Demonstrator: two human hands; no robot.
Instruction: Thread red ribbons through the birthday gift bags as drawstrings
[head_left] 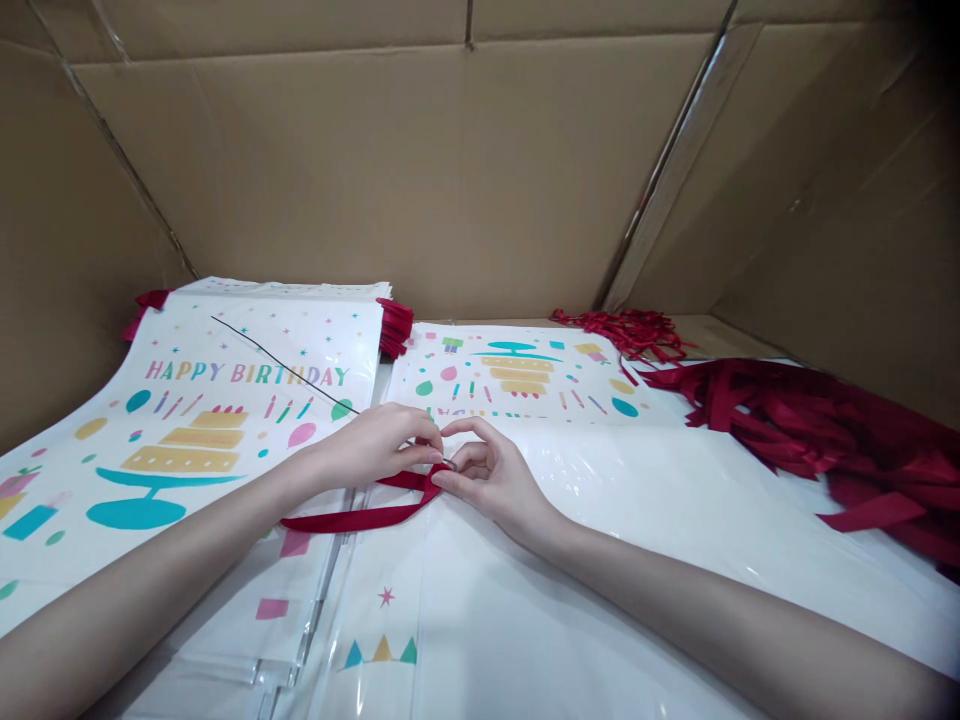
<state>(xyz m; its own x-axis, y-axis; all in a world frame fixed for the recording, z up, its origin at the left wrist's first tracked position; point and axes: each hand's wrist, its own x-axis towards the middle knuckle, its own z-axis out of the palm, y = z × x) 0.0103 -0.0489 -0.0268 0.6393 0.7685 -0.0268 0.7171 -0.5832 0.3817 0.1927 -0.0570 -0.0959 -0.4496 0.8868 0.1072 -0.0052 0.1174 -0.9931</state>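
Just right of the middle, my two hands meet fingertip to fingertip. My left hand [386, 445] is closed round a thin dark wire [281, 362]. One end of the wire points up and left, and a short bit shows between the fingertips. My right hand [499, 485] pinches a dark red ribbon [367, 518], which loops out to the left under my left hand. How wire and ribbon meet is partly hidden by the fingers. Beneath the hands lies a glossy white plastic sheet [600, 600].
At left lies a stack of printed "Happy Birthday" sheets [191, 335] with red ribbon ends at its top corners. Another printed sheet [442, 385] lies upside down behind my hands. Red ribbons [795, 415] are heaped at right, thin red strips [630, 332] behind. Cardboard walls [390, 170] enclose the area.
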